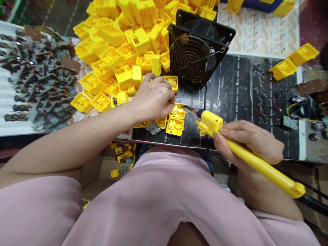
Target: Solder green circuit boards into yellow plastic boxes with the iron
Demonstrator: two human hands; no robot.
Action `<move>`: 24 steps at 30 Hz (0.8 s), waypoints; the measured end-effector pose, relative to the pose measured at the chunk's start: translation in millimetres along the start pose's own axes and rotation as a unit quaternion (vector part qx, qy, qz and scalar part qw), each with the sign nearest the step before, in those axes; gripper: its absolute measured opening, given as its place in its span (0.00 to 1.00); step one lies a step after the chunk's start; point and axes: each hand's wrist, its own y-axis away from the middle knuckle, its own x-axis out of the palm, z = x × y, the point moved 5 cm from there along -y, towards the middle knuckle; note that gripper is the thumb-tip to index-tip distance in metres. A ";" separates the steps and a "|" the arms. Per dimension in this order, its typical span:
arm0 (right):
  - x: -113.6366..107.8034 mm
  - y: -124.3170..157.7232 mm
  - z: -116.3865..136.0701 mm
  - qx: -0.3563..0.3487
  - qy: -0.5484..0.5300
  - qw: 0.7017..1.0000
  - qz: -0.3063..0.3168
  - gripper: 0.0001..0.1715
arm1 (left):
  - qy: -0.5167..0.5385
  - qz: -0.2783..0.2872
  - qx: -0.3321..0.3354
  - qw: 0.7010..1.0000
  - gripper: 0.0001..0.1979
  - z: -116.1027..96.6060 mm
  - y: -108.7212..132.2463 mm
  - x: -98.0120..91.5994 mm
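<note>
In my right hand (pixel 252 143) is a yellow soldering iron (pixel 256 160), its fingers wrapped round the handle. The iron's metal tip points left and reaches the upper of two small yellow plastic housings (pixel 175 126) near the bench's front edge. My left hand (pixel 155 97) is over these housings with bent fingers pressed together beside the tip. What its fingertips hold, if anything, is hidden behind the hand. A small grey circuit board (pixel 153 128) lies just below the left hand, next to the housings.
A black fan (pixel 197 51) with a wire guard stands behind the housings. Yellow housings (pixel 112 54) are heaped at the back left. Many wired circuit boards (pixel 46 75) pile up on the far left. Two housings (pixel 284 68) and loose parts (pixel 307 106) lie to the right.
</note>
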 end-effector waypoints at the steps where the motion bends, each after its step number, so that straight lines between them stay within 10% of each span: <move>1: 1.0 0.1 -0.7 0.003 -0.002 1.000 -0.002 0.14 | 0.002 -0.006 0.006 1.000 0.13 0.6 0.4 0.6; 14: -2.4 20.3 -12.5 0.094 0.048 0.994 -0.017 0.32 | 0.077 -0.001 -0.008 0.997 0.17 13.5 13.2 -3.7; 24: -9.5 26.0 -21.6 0.107 -0.010 0.993 -0.057 0.22 | 0.093 -0.027 -0.034 0.995 0.12 12.2 14.6 -2.1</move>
